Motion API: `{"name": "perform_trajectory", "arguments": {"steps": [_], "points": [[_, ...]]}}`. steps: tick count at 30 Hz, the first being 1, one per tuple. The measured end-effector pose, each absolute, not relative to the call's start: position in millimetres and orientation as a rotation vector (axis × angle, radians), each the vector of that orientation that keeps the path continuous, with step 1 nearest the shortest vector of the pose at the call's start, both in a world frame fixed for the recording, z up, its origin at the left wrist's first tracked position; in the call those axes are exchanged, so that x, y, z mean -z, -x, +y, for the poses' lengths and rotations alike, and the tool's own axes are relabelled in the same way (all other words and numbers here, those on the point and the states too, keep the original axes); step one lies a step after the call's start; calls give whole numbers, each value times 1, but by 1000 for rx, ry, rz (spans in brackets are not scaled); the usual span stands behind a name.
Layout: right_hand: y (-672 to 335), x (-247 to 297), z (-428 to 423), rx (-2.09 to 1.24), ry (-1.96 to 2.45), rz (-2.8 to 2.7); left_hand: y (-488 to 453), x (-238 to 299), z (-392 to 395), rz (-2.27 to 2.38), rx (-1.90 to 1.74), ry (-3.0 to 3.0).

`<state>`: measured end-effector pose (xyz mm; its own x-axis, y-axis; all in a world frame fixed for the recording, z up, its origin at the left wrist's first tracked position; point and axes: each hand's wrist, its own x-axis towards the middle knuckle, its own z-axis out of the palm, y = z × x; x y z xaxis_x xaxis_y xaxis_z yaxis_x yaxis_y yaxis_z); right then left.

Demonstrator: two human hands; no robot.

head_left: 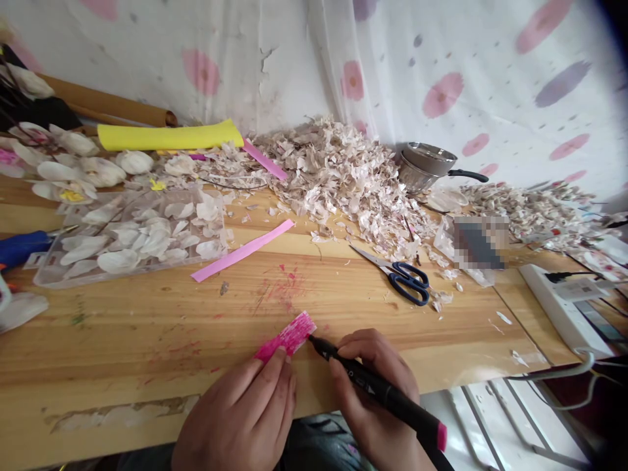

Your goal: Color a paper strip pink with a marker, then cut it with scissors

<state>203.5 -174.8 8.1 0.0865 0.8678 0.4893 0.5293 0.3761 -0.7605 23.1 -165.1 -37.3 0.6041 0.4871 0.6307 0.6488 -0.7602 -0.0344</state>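
Note:
My left hand [245, 405] pinches a small pink strip of paper [293, 333] near the table's front edge. Its surface is streaked with darker magenta, and pale flecks show toward the far end. My right hand [375, 386] grips a black marker [377, 386] with a magenta end cap. The marker's tip touches or nearly touches the strip's right edge. Beyond my hands lies a longer plain pink strip [243, 250]. Scissors [400, 275] with dark blue handles rest on the wood to the right.
Pale dried petals are heaped in a pile [343, 176] at the back. A clear plastic tray [59, 268] holds petals at left, near a blue-handled tool [24, 248]. A yellow roll [167, 136], a metal pan [424, 167] and a white power strip [564, 320] are also around.

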Motion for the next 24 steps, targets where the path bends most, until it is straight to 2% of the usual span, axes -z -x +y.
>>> {"name": "perform_trajectory", "arguments": {"steps": [11, 16, 20, 24], "points": [[-203, -8, -176, -488, 1228, -1632, -21, 36, -167, -946, 840, 2569], [-208, -8, -172, -377, 1303, -1554, -22, 38, -167, -947, 860, 2576], [-208, -11, -171, -489, 1217, -1637, -20, 41, -166, -994, 901, 2581], [-205, -10, -171, -385, 1269, -1574, -18, 40, -166, -963, 867, 2606]]}}
